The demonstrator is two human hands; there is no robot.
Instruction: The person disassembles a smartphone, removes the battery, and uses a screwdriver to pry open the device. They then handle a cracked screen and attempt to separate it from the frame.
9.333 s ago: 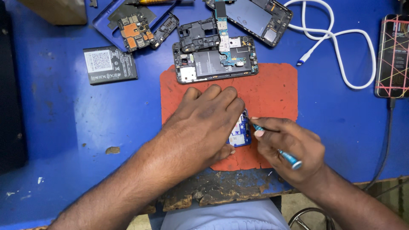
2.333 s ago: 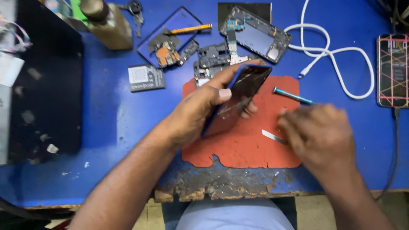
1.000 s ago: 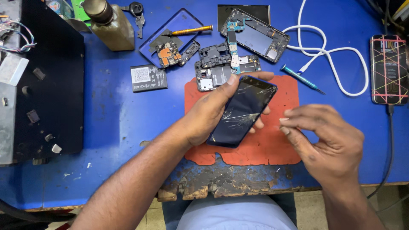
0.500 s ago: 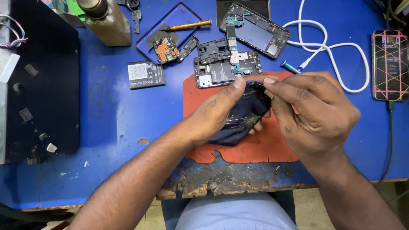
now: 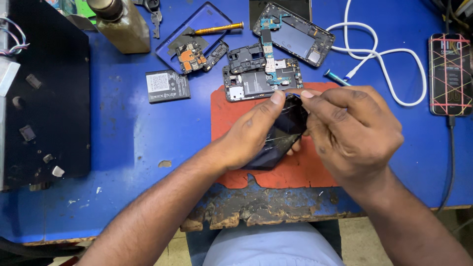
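A second ago the right hand (image 5: 352,135) hung apart from the work, to the right of the red mat (image 5: 231,106); now it has closed in over the cracked phone screen (image 5: 278,140) and meets the left hand (image 5: 249,135) at the screen's far end. The teal-handled tool (image 5: 337,77), which lay further right then, now lies on the blue counter (image 5: 123,128) just beyond the right knuckles, untouched. So the work has passed from tool to bare fingers: both hands are busy at the top edge of the panel, which is held tilted just above the mat, near the middle of the scene.

The left hand wraps the screen from the left, thumb pressed along its far edge. The right hand's thumb and forefinger are pressed together at that same far corner, apparently pinching something thin there, perhaps a blue-tinted film or flex strip; it is too small to tell.

Much is hidden. The right hand covers the screen's right side, and the left palm covers its near left corner, so only a dark, cracked wedge shows between them. Whether the screen rests on the mat or is lifted clear cannot be judged. Beyond the hands lies the opened phone frame (image 5: 256,81) with its circuit board, its near edge partly masked by the fingertips.
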